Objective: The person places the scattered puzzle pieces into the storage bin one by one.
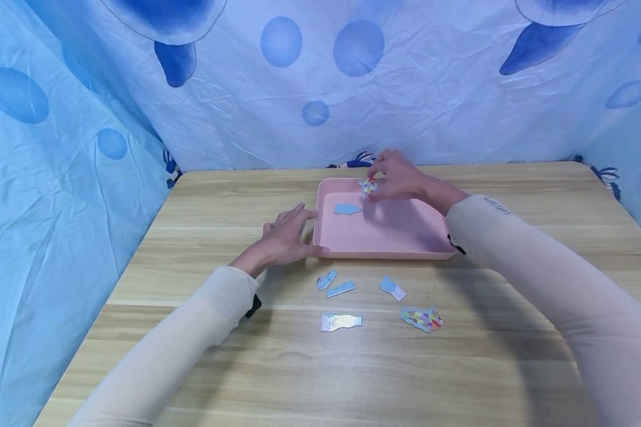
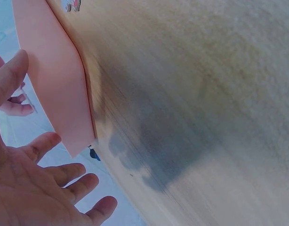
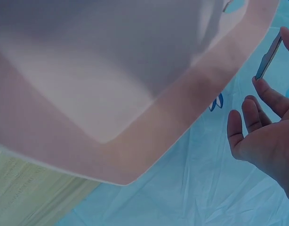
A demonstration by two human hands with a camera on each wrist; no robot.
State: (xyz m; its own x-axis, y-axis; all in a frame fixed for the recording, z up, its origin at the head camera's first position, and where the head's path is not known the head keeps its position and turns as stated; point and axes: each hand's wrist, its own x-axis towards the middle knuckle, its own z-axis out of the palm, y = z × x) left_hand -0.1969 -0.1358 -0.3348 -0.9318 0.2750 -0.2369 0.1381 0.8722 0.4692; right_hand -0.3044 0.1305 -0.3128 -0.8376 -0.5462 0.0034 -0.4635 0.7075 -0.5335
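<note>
My right hand (image 1: 397,176) pinches a multicoloured puzzle piece (image 1: 368,185) between thumb and fingertips, over the back of a shallow pink tray (image 1: 384,255). The right wrist view shows that puzzle piece (image 3: 268,57) edge-on, above the tray's rim. At the tray's left side is my left hand (image 1: 284,240), thumb and index finger at the rim, the other fingers spread loosely outside it. In the left wrist view this hand (image 2: 36,183) holds nothing in its palm. A light-blue puzzle piece (image 1: 347,209) lies flat inside the tray, near its left end.
On the wooden table (image 1: 278,379) before the tray lie several puzzle pieces: two small blue ones (image 1: 341,289), a blue-and-white one (image 1: 392,288), a shiny pale one (image 1: 342,322) and a colourful one (image 1: 422,319). A blue patterned curtain (image 1: 235,118) hangs behind the table.
</note>
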